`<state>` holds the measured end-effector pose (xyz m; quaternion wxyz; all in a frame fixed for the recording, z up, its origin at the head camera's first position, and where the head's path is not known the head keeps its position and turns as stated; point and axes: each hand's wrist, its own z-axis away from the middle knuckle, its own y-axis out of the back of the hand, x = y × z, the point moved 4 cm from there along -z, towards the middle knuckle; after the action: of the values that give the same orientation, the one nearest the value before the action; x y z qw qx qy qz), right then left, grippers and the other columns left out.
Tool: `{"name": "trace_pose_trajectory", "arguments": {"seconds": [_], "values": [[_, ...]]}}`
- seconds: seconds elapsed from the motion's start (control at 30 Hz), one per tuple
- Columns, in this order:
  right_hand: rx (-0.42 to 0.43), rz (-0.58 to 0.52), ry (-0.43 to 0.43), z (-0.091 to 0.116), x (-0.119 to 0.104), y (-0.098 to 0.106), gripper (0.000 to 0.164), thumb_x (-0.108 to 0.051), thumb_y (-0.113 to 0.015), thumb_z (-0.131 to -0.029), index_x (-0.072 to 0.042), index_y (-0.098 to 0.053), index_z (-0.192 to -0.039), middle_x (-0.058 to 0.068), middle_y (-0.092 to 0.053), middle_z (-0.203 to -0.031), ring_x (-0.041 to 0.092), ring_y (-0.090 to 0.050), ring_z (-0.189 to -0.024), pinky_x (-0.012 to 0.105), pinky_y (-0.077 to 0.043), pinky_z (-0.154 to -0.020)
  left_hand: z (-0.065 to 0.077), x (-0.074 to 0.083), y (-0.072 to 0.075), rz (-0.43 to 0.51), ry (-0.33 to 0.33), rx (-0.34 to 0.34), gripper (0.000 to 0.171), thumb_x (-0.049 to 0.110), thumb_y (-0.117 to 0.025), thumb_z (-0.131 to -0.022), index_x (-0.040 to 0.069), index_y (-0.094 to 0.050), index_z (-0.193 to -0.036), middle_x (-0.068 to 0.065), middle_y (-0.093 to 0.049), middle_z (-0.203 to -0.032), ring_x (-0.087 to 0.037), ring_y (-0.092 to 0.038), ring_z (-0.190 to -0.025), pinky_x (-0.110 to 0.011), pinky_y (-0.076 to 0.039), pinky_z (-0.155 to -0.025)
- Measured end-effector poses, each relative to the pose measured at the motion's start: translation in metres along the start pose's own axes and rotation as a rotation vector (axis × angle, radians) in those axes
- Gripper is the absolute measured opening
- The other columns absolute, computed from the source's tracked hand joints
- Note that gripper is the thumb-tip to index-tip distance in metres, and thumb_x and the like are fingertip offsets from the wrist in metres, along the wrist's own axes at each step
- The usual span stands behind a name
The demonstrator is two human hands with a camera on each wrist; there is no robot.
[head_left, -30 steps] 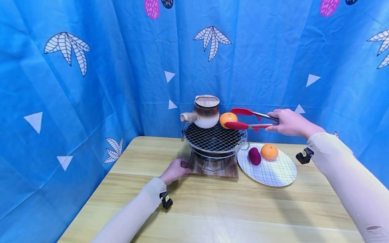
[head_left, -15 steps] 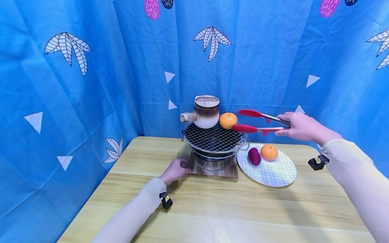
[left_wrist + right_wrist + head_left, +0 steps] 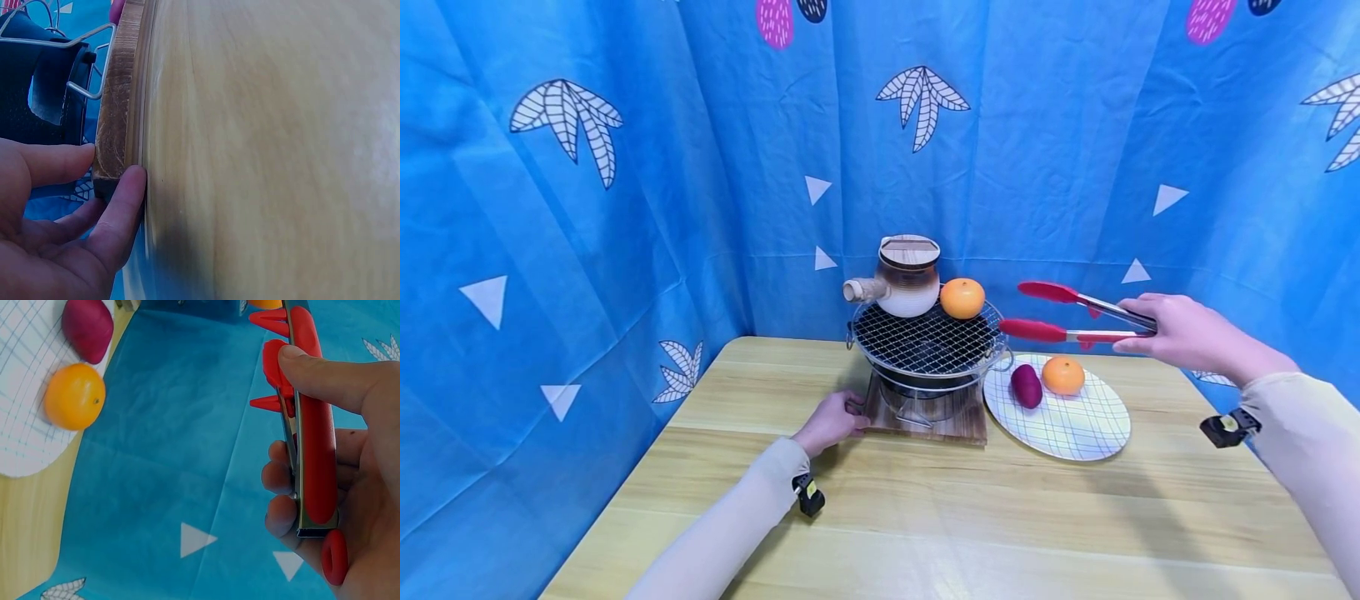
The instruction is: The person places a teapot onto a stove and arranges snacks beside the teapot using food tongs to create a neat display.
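My right hand [image 3: 1198, 337] holds the red-tipped tongs [image 3: 1043, 331] by their handles, raised right of the grill. The two red tips stand apart with nothing between them. Left of the tips, an orange [image 3: 962, 298] rests on the wire grill rack [image 3: 917, 346], beside a lidded clay pot [image 3: 912, 293]. At the grill's foot, my left hand [image 3: 833, 421] pinches the corner of the wooden board [image 3: 955, 430]; the left wrist view has thumb and finger at the board's edge [image 3: 115, 112]. In the right wrist view, fingers wrap the tongs' red-and-metal handle [image 3: 319, 456].
A white checked plate [image 3: 1075, 437] lies right of the grill, carrying another orange [image 3: 1063, 376] and a purple-red oval piece [image 3: 1027, 386] of produce. The pot's side handle [image 3: 865, 289] sticks out leftward. Behind the wooden table [image 3: 880, 517] hangs a blue curtain [image 3: 1045, 150].
My right hand has drawn the tongs right and slightly down, away from the orange on the rack, whose sides the tips bracketed earlier. My left hand stays at the board.
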<state>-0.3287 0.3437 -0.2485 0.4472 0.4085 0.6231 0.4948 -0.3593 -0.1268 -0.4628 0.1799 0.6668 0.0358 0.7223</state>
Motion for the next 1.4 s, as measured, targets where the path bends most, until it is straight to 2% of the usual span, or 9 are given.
{"name": "trace_pose_trajectory", "arguments": {"seconds": [0.13, 0.3, 0.43, 0.67, 0.87, 1.0, 1.13, 1.4], "values": [[-0.004, 0.012, -0.003, 0.007, 0.010, -0.002, 0.094, -0.057, -0.075, -0.084, 0.006, -0.045, -0.146, 0.041, -0.045, -0.141, 0.057, -0.045, -0.121, 0.068, -0.055, -0.084, -0.001, 0.000, 0.001, 0.007, 0.004, -0.006, 0.040, -0.008, -0.068, -0.086, -0.011, -0.054, -0.123, -0.022, -0.065, -0.101, -0.030, -0.071, -0.083, -0.036, -0.066, -0.077], [0.008, 0.032, -0.003, 0.013, 0.019, -0.006, 0.096, -0.061, -0.074, -0.083, 0.008, -0.046, -0.144, 0.041, -0.048, -0.137, 0.055, -0.050, -0.115, 0.062, -0.058, -0.078, -0.001, -0.001, 0.001, 0.005, 0.004, -0.011, 0.041, -0.008, -0.068, -0.086, -0.012, -0.053, -0.124, -0.022, -0.065, -0.102, -0.028, -0.070, -0.082, -0.034, -0.065, -0.077], [0.013, 0.031, -0.001, 0.017, 0.025, -0.008, 0.094, -0.058, -0.075, -0.083, 0.009, -0.048, -0.143, 0.042, -0.048, -0.135, 0.055, -0.052, -0.113, 0.058, -0.060, -0.074, 0.000, 0.001, 0.001, 0.002, 0.009, -0.007, 0.042, -0.007, -0.068, -0.087, -0.011, -0.053, -0.126, -0.021, -0.065, -0.102, -0.026, -0.070, -0.080, -0.034, -0.065, -0.077], [0.012, 0.034, -0.008, 0.024, 0.034, -0.014, 0.093, -0.055, -0.078, -0.081, 0.010, -0.049, -0.141, 0.042, -0.051, -0.131, 0.053, -0.054, -0.108, 0.053, -0.061, -0.068, 0.001, 0.001, 0.001, -0.005, -0.004, -0.005, 0.042, -0.007, -0.069, -0.086, -0.012, -0.053, -0.125, -0.023, -0.065, -0.103, -0.030, -0.071, -0.084, -0.036, -0.065, -0.077], [0.004, 0.020, -0.019, 0.029, 0.040, -0.019, 0.093, -0.052, -0.080, -0.081, 0.011, -0.047, -0.141, 0.044, -0.049, -0.132, 0.054, -0.054, -0.109, 0.054, -0.061, -0.069, 0.001, 0.001, 0.001, -0.003, -0.003, -0.007, 0.043, -0.007, -0.070, -0.086, -0.012, -0.053, -0.125, -0.023, -0.064, -0.104, -0.031, -0.070, -0.085, -0.038, -0.065, -0.078], [0.001, 0.023, -0.025, 0.032, 0.044, -0.021, 0.092, -0.052, -0.079, -0.082, 0.011, -0.047, -0.141, 0.044, -0.049, -0.132, 0.049, -0.057, -0.104, 0.050, -0.060, -0.067, 0.001, 0.000, 0.000, -0.001, -0.001, -0.003, 0.042, -0.007, -0.069, -0.086, -0.011, -0.054, -0.124, -0.023, -0.065, -0.102, -0.031, -0.071, -0.083, -0.038, -0.065, -0.077], [-0.004, 0.038, -0.028, 0.034, 0.047, -0.024, 0.092, -0.053, -0.078, -0.083, 0.011, -0.047, -0.141, 0.044, -0.049, -0.133, 0.049, -0.056, -0.105, 0.054, -0.059, -0.070, 0.000, -0.001, 0.001, -0.013, -0.001, 0.002, 0.040, -0.006, -0.069, -0.087, -0.010, -0.054, -0.124, -0.022, -0.066, -0.101, -0.030, -0.072, -0.081, -0.037, -0.066, -0.076], [-0.015, 0.040, -0.038, 0.036, 0.056, -0.033, 0.092, -0.052, -0.079, -0.081, 0.011, -0.048, -0.140, 0.045, -0.047, -0.134, 0.059, -0.048, -0.116, 0.072, -0.053, -0.081, 0.001, 0.001, 0.001, -0.033, -0.003, 0.004, 0.040, -0.005, -0.069, -0.087, -0.010, -0.054, -0.124, -0.021, -0.067, -0.100, -0.027, -0.072, -0.077, -0.035, -0.066, -0.075]]}}
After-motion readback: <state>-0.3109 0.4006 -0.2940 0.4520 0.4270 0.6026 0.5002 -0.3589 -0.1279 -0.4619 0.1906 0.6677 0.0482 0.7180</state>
